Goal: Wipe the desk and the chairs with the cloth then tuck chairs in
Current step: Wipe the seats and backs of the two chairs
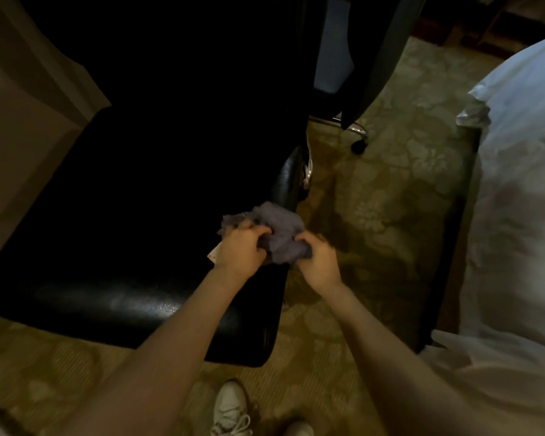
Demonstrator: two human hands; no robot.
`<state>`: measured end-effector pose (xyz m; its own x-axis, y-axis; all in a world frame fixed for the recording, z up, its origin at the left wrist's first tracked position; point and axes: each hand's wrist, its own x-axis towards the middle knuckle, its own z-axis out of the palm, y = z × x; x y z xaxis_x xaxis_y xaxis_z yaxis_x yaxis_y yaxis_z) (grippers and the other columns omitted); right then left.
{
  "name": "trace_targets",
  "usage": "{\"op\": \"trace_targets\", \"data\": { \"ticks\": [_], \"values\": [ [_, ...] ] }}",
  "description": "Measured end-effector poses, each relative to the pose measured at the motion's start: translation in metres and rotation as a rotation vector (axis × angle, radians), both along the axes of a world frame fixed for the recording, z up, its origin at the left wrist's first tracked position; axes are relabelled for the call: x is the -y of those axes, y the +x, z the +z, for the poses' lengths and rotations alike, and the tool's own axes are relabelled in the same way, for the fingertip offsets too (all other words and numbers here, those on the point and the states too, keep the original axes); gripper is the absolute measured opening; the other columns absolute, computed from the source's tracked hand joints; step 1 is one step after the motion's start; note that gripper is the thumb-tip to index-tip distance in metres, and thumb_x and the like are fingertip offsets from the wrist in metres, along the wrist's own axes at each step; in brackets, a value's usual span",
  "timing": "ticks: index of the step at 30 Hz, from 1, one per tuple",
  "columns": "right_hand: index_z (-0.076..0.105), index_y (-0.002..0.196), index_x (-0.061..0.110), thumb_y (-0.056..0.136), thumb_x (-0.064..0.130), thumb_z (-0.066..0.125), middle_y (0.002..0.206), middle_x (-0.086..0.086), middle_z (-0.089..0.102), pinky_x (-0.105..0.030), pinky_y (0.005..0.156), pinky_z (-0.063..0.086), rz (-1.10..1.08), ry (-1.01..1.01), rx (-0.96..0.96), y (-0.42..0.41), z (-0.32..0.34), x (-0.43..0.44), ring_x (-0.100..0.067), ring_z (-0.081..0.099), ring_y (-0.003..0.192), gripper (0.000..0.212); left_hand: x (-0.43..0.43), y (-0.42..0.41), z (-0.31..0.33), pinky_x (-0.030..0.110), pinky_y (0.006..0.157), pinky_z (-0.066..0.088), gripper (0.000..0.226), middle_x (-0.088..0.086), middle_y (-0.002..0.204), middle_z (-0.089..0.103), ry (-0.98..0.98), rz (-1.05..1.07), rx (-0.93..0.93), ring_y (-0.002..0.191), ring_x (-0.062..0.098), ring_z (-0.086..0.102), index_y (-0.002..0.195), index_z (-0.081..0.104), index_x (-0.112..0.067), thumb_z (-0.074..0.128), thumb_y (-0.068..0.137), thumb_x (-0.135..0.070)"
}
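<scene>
A crumpled grey-purple cloth point(277, 229) is bunched between both hands, just above the right edge of a black leather chair seat point(132, 297). My left hand point(243, 248) grips its left side with curled fingers. My right hand point(318, 258) grips its right side. The chair's padded armrest point(288, 177) rises just behind the cloth. Its back and upper seat are lost in deep shadow. The desk is not clearly visible.
A second dark chair point(381, 58) on a chrome wheeled base point(357, 133) stands at the back right. A bed with white linen point(523, 184) fills the right side. Patterned carpet point(384, 199) lies between them. A pale curtain point(29, 89) hangs at left. My shoe point(232, 410) is below.
</scene>
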<state>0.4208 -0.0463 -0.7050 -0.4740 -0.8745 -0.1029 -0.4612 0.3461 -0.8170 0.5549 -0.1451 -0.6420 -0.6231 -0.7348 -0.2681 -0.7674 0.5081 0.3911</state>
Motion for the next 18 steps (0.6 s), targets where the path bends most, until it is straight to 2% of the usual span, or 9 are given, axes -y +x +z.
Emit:
{"op": "trace_targets", "data": {
  "ticks": [2, 4, 6, 8, 10, 12, 14, 16, 18],
  "values": [
    [0.067, 0.101, 0.002, 0.075, 0.014, 0.064, 0.093, -0.007, 0.068, -0.029, 0.080, 0.048, 0.000, 0.074, 0.152, 0.011, -0.013, -0.033, -0.013, 0.063, 0.087, 0.029, -0.013, -0.006, 0.002, 0.031, 0.101, 0.033, 0.041, 0.008, 0.138, 0.046, 0.007, -0.143, 0.136, 0.124, 0.027, 0.044, 0.130, 0.054, -0.020, 0.051, 0.089, -0.015],
    [0.068, 0.098, 0.007, 0.075, 0.033, 0.062, 0.086, -0.001, 0.068, -0.026, 0.074, 0.047, 0.072, 0.256, 0.209, 0.020, -0.016, -0.059, -0.005, 0.061, 0.075, 0.035, -0.030, -0.013, 0.007, 0.034, 0.100, 0.034, 0.037, 0.010, 0.136, 0.047, 0.049, -0.260, 0.274, 0.124, 0.027, 0.045, 0.128, 0.055, -0.017, 0.046, 0.093, -0.014],
    [0.068, 0.101, 0.003, 0.073, 0.034, 0.061, 0.094, -0.010, 0.068, -0.025, 0.077, 0.045, 0.198, 0.398, 0.210, 0.022, -0.008, -0.073, -0.013, 0.062, 0.087, 0.043, -0.047, -0.018, 0.012, 0.036, 0.098, 0.036, 0.033, 0.011, 0.133, 0.048, 0.111, -0.337, 0.402, 0.123, 0.029, 0.045, 0.124, 0.058, -0.017, 0.047, 0.093, -0.014],
    [0.064, 0.112, 0.003, 0.077, 0.030, 0.055, 0.110, -0.017, 0.065, -0.025, 0.085, 0.042, 0.321, 0.533, 0.122, 0.015, 0.011, -0.076, -0.025, 0.060, 0.105, 0.045, -0.057, -0.017, 0.019, 0.037, 0.097, 0.039, 0.032, 0.010, 0.131, 0.050, 0.199, -0.357, 0.453, 0.123, 0.029, 0.046, 0.122, 0.061, -0.019, 0.049, 0.092, -0.015],
    [0.061, 0.116, 0.005, 0.079, 0.032, 0.048, 0.119, -0.016, 0.062, -0.027, 0.088, 0.039, 0.432, 0.629, 0.000, 0.002, 0.036, -0.071, -0.026, 0.057, 0.112, 0.048, -0.058, -0.013, 0.033, 0.037, 0.095, 0.042, 0.031, 0.010, 0.127, 0.054, 0.289, -0.299, 0.402, 0.119, 0.028, 0.050, 0.120, 0.062, -0.022, 0.051, 0.091, -0.018],
    [0.062, 0.107, 0.007, 0.080, 0.027, 0.053, 0.112, -0.014, 0.064, -0.029, 0.084, 0.042, 0.419, 0.656, -0.081, -0.017, 0.063, -0.059, -0.026, 0.059, 0.107, 0.035, -0.053, -0.009, 0.046, 0.037, 0.094, 0.047, 0.032, 0.011, 0.121, 0.058, 0.420, -0.196, 0.307, 0.112, 0.028, 0.055, 0.119, 0.061, -0.022, 0.054, 0.088, -0.020],
    [0.063, 0.098, 0.017, 0.078, 0.011, 0.061, 0.101, -0.008, 0.065, -0.030, 0.081, 0.047, 0.352, 0.593, -0.049, -0.035, 0.087, -0.050, -0.023, 0.061, 0.100, 0.021, -0.049, -0.010, 0.061, 0.032, 0.087, 0.050, 0.034, 0.010, 0.117, 0.060, 0.560, -0.129, 0.250, 0.106, 0.025, 0.059, 0.119, 0.060, -0.019, 0.059, 0.085, -0.020],
    [0.060, 0.106, 0.021, 0.078, 0.002, 0.061, 0.103, -0.006, 0.063, -0.031, 0.085, 0.049, 0.248, 0.499, -0.016, -0.049, 0.109, -0.039, -0.021, 0.060, 0.101, 0.033, -0.043, -0.016, 0.076, 0.031, 0.084, 0.050, 0.031, 0.010, 0.114, 0.063, 0.559, -0.040, 0.183, 0.103, 0.024, 0.061, 0.115, 0.062, -0.016, 0.060, 0.085, -0.020],
    [0.053, 0.123, 0.015, 0.080, 0.001, 0.061, 0.112, -0.009, 0.060, -0.032, 0.089, 0.048, 0.121, 0.357, -0.039, -0.055, 0.125, -0.023, -0.023, 0.058, 0.104, 0.046, -0.031, -0.023, 0.091, 0.030, 0.085, 0.049, 0.028, 0.009, 0.113, 0.064, 0.436, 0.092, 0.059, 0.104, 0.024, 0.061, 0.113, 0.064, -0.017, 0.059, 0.086, -0.021]
  ]
}}
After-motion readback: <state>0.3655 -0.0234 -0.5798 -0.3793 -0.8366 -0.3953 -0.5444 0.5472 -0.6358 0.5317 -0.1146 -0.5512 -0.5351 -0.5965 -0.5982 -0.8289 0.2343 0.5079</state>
